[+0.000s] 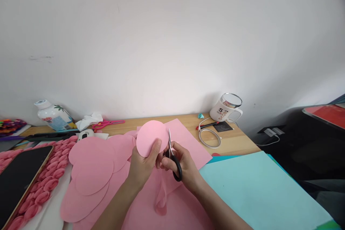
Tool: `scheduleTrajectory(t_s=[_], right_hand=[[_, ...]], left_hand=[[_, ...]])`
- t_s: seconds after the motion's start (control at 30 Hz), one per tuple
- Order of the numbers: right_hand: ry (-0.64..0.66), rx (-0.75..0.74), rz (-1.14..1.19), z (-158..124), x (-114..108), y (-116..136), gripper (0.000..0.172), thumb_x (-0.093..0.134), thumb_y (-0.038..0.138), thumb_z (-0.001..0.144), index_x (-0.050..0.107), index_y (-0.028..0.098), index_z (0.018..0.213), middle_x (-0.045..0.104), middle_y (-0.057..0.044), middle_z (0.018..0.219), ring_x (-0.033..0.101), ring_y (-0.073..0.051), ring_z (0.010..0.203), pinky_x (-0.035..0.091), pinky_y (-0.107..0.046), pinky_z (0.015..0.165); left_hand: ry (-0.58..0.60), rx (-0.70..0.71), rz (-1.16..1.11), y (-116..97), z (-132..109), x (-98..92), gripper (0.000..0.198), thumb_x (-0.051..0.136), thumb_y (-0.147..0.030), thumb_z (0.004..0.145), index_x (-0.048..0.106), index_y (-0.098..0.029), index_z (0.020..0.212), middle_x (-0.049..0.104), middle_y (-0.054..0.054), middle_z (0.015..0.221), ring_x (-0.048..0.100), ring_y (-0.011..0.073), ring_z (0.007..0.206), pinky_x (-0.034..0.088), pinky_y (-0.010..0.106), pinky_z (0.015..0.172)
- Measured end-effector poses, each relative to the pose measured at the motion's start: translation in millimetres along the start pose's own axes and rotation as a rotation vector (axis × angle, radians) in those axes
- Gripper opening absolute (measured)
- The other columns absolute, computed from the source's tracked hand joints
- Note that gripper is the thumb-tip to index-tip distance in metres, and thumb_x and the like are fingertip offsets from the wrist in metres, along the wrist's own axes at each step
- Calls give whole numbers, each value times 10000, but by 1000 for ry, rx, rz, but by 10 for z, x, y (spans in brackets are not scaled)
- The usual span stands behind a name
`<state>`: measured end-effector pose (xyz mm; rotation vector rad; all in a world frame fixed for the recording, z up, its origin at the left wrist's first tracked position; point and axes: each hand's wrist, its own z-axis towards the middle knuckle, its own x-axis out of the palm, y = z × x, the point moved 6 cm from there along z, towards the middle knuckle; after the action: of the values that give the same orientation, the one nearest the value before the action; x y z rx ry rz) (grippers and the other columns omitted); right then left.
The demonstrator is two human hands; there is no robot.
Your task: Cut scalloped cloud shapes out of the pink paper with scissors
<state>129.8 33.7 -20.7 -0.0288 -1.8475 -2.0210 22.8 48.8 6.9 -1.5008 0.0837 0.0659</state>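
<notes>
A round pink paper disc (150, 137) is pinched in my left hand (145, 160), thumb across its lower front. My right hand (184, 165) grips black-handled scissors (177, 168), their blades pointing up along the disc's right edge. Whether the blades touch the paper I cannot tell. A curled strip of pink paper (161, 199) hangs below the hands. Under them lie larger pink sheets (185, 142), and to the left overlap several cut pink paper circles (93, 165).
Light blue sheets (258, 183) lie at the right. Behind them are a white mug (222, 109), a coiled cable (209, 139) and a black card (223, 126). Pink scissors (107, 124), a white bottle (55, 115) and a phone (23, 179) are on the left. A wall (172, 43) backs the table.
</notes>
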Motion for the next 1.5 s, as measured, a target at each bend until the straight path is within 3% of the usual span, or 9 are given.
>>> scheduleTrajectory(t_s=[0.2, 0.33, 0.47, 0.6, 0.83, 1.07, 1.5], right_hand=[[-38, 10, -21, 2, -35, -27, 339, 719, 405, 688, 469, 199, 788, 518, 46, 544, 494, -133, 555, 383, -263, 552], [-196, -19, -15, 10, -160, -18, 298, 686, 398, 726, 479, 194, 791, 482, 61, 535, 482, -112, 535, 406, -253, 554], [-313, -74, -53, -1, -268, 34, 241, 603, 405, 797, 509, 185, 764, 462, 58, 529, 437, -97, 514, 433, -253, 550], [-280, -59, -61, 2, -243, 29, 270, 612, 388, 794, 478, 187, 675, 444, 55, 520, 425, -98, 514, 452, -262, 551], [-174, -33, -126, 11, -134, 20, 322, 649, 454, 740, 497, 182, 658, 485, 33, 556, 491, -124, 544, 438, -275, 562], [-29, -22, -44, 14, -31, -11, 359, 717, 481, 660, 526, 195, 763, 490, 38, 586, 426, -111, 509, 377, -265, 544], [-102, -34, -137, 13, -108, 2, 337, 726, 459, 647, 541, 183, 707, 471, 41, 594, 423, -114, 554, 345, -238, 518]], left_hand=[[-25, -24, 16, 1, -5, -13, 367, 580, -332, 729, 503, -168, 409, 479, -31, 337, 467, 86, 330, 433, 186, 372], [1, -55, 49, 60, 18, -23, 343, 593, -337, 718, 530, -155, 435, 526, -13, 391, 473, 85, 352, 434, 191, 388], [114, -98, 105, 121, 35, 10, 310, 623, -357, 701, 545, -156, 479, 501, -26, 392, 470, 90, 382, 440, 203, 430], [158, -65, 112, 91, 37, 49, 341, 612, -371, 712, 525, -163, 456, 470, -37, 378, 440, 80, 382, 426, 202, 436], [45, -24, 17, 53, 38, 3, 405, 579, -344, 733, 494, -160, 382, 457, -27, 321, 430, 75, 311, 391, 195, 368], [-48, -3, -9, 56, 36, -75, 396, 599, -341, 729, 529, -154, 387, 501, -17, 347, 446, 84, 300, 391, 199, 339], [-67, 55, 125, -11, 32, -99, 429, 600, -325, 723, 494, -179, 334, 473, -35, 293, 460, 78, 295, 425, 180, 377]])
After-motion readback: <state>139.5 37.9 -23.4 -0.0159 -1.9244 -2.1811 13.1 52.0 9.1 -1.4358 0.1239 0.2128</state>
